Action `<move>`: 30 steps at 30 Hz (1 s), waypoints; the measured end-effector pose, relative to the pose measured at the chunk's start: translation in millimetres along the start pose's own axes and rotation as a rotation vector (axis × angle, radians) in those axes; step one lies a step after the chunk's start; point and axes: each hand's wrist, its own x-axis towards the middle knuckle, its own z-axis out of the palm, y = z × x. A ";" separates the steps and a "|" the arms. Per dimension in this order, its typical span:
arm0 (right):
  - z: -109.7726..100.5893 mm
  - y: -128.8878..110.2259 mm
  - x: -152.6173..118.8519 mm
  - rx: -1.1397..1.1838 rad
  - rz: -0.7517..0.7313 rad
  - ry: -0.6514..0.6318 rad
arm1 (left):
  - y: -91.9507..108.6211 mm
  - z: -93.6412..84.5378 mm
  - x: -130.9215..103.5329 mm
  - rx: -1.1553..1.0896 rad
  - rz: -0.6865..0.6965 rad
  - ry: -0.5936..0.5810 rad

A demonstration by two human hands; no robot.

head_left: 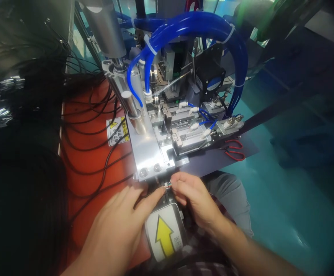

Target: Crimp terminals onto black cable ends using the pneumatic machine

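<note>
At bottom centre of the frame both hands meet at the front edge of a metal plate (148, 153). The right hand (194, 199) has thumb and forefinger pinched shut on a small wire end (168, 185), whose coloured strands show just at the fingertips. The left hand (121, 220) lies flat beside it, fingers stretched out and loose, the forefinger tip touching the same spot; it grips nothing that can be seen.

The wire end sits right at the plate's lower edge, just above a white label with a yellow arrow (164, 234) that points up toward the machine. Whether the end is already seated in a slot there cannot be told, since the fingers hide it.

As a judgement: the wire is in hand and brought to the mouth of the fixture, so the picking and lining up look done; the seating, and letting go, appear not yet done.

Above the plate, in the centre, stands the fixture (181, 134) with clamps and small white fittings, fed by thick blue hoses (201, 28) that arch over the top. Black cables (92, 130) trail across an orange mat (89, 161) at left, beside a yellow warning sticker (117, 131). Red-handled scissors (235, 149) lie at right, well apart from the hands.
</note>
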 end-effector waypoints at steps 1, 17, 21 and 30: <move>0.1 -1.8 0.7 0.033 0.043 -0.013 | -0.4 1.3 -0.6 0.000 0.000 -0.002; -3.6 -7.9 -2.5 0.110 0.106 -0.022 | -5.2 0.9 -2.5 -0.002 0.002 -0.006; -4.7 -5.2 -3.7 0.083 0.090 -0.017 | -2.2 2.9 -3.0 -0.019 -0.007 0.021; 0.8 -2.6 -6.8 0.029 0.062 0.041 | -6.6 4.6 -5.3 -0.031 -0.011 0.006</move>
